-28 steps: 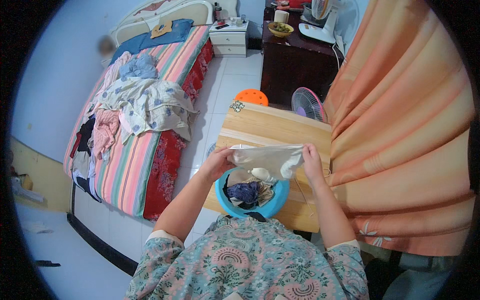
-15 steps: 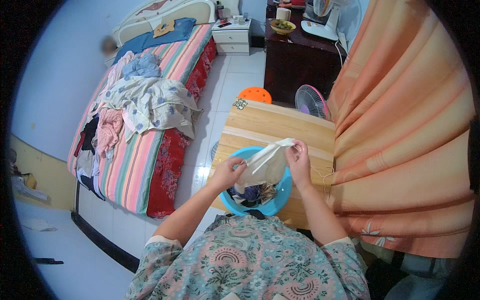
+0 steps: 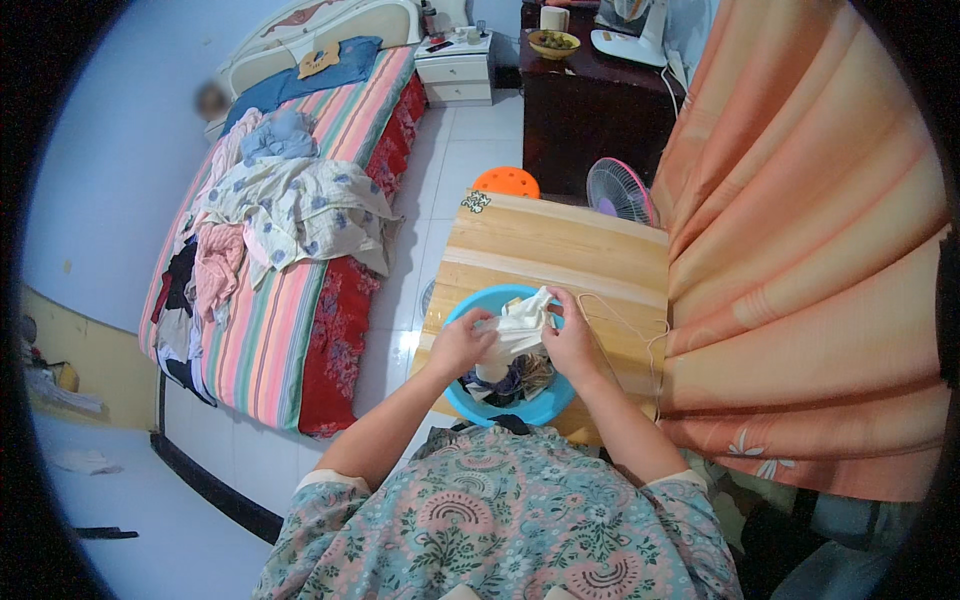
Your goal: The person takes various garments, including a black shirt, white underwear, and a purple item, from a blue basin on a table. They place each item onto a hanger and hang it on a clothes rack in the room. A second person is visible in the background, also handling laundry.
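A thin white cloth (image 3: pixel 521 326), partly see-through, is bunched between my two hands above a blue basin (image 3: pixel 552 408). My left hand (image 3: pixel 462 343) grips its left side, fingers curled round the fabric. On the other side my right hand (image 3: pixel 571 338) pinches the gathered edge. Part of the cloth hangs toward the basin. Inside the basin lie crumpled dark and tan clothes (image 3: pixel 507 384). The basin rests near the front of a light wooden table (image 3: pixel 560 240). Which kind of garment the white cloth is, I cannot tell.
A thin cord (image 3: pixel 640 328) lies on the table's right, next to an orange curtain (image 3: pixel 790 270). Beyond the table stand an orange stool (image 3: pixel 506 182) and a fan (image 3: pixel 620 190). To the left, a striped bed (image 3: pixel 270 340) holds a clothes pile (image 3: pixel 285 205).
The white cloth was stretched out between my hands and is now gathered into a bunch. My right hand has moved left and down, closer to my left hand.
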Demonstrator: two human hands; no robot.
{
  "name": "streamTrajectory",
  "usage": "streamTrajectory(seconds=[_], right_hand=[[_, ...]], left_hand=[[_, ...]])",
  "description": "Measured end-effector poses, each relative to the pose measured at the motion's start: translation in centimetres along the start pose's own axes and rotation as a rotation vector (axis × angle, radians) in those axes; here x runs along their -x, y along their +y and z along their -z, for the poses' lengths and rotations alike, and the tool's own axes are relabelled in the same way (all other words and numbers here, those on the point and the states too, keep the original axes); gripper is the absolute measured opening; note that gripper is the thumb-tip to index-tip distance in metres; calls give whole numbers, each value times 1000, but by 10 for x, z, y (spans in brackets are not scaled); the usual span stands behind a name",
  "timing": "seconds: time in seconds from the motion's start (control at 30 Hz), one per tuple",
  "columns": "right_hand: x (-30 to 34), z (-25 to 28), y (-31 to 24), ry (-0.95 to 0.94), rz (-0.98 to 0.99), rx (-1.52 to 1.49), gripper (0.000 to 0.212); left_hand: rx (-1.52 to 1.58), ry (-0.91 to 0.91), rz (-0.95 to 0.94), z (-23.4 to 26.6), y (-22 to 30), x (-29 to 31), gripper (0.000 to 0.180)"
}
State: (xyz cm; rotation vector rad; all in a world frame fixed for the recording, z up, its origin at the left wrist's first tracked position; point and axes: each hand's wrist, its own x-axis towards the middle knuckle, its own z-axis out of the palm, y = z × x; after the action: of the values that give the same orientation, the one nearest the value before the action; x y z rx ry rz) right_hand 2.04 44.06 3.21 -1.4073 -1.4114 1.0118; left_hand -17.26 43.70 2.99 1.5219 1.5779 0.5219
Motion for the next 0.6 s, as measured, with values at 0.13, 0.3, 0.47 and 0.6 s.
streamTrajectory(seconds=[0.13,0.3,0.47,0.6], right_hand=[[4,8,19,70,128,233,40],[7,35,44,68,144,325,43],[-3,46,38,-31,395,716,23],[-10,51,14,-126,311,831,20]], left_hand=[[185,160,89,-5,-53,-22,27],[227,405,128,17,-79,-32,19],[-326,190,92,25,-52,-18,20],[475,194,306,33,-48,-38,17]])
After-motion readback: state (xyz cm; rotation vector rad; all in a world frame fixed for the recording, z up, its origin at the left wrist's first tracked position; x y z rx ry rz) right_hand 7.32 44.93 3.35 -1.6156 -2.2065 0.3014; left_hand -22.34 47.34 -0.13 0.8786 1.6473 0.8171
